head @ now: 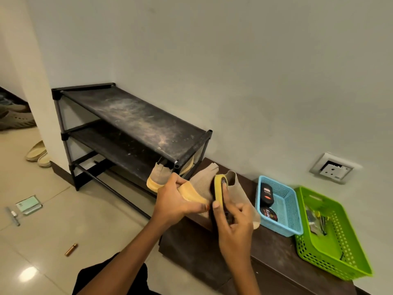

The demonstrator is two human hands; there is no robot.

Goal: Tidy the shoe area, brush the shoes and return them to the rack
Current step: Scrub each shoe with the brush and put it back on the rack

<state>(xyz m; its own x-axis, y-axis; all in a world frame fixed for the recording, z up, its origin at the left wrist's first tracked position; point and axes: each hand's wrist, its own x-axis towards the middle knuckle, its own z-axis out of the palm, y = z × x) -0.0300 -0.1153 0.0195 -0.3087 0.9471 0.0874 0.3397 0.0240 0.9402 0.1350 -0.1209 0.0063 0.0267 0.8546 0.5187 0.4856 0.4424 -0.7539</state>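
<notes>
My left hand [176,199] grips a beige knit shoe [202,184] with a yellow-orange sole, held sideways in front of the rack's right end. My right hand [234,224] holds a yellow-backed shoe brush [219,191] pressed against the shoe's upper. A second beige shoe [242,194] lies behind on the dark wooden bench [274,243]. The black shoe rack [136,118] stands against the wall, its dusty top shelf bare. Another shoe of the same kind [156,176] pokes out from its lower right.
A blue basket [287,209] with polish tins and a green basket [340,248] sit on the bench. On the floor lie a small box [28,205], a pen-like tool [12,216] and a copper tube [71,249]. More footwear [38,154] lies at left.
</notes>
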